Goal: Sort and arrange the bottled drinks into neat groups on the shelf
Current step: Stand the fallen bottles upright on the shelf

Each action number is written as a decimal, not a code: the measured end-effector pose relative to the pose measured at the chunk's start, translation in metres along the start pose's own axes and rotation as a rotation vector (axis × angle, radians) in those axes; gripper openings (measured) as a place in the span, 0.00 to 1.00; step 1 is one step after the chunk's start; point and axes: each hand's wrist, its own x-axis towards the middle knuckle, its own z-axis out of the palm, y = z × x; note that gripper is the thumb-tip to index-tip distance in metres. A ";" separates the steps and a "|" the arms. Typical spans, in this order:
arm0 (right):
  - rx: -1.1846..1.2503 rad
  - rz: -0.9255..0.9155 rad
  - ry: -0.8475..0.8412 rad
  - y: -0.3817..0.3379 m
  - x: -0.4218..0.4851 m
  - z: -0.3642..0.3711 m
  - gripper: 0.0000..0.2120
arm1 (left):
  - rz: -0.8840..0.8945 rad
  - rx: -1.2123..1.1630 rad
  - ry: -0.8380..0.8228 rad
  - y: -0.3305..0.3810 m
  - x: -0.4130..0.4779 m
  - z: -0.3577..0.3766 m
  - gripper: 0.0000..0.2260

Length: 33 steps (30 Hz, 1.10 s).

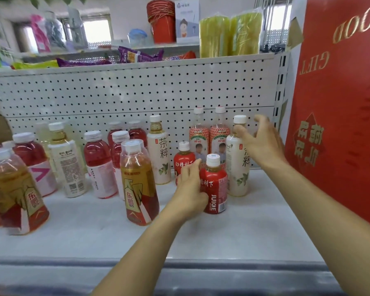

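Note:
On the white shelf (254, 227), my left hand (190, 189) grips a small red juice bottle (215, 186) with a white cap. A second red juice bottle (183, 155) stands just behind it. My right hand (259, 142) hovers with spread, relaxed fingers beside the neck of a tall white tea bottle (237, 165), and I cannot tell if it touches. Two pink-labelled bottles (209, 133) stand at the back. Another white tea bottle (159, 154) stands left of them.
An amber energy drink bottle (138, 182) stands left of my left hand. Further left are red drink bottles (98, 165), a white tea bottle (65, 161) and more amber bottles (15, 193). A red gift box (338, 103) walls the right side. A pegboard (137, 92) backs the shelf.

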 end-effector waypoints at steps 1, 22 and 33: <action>0.101 -0.030 0.057 0.003 -0.008 -0.002 0.27 | 0.005 -0.039 0.107 -0.001 0.002 -0.005 0.37; 0.538 0.073 -0.618 0.025 -0.075 0.002 0.10 | -0.018 -0.255 0.219 -0.007 0.024 -0.006 0.10; 0.409 0.072 -0.572 0.042 -0.112 -0.009 0.47 | -0.034 -0.261 -0.044 -0.016 -0.044 -0.008 0.45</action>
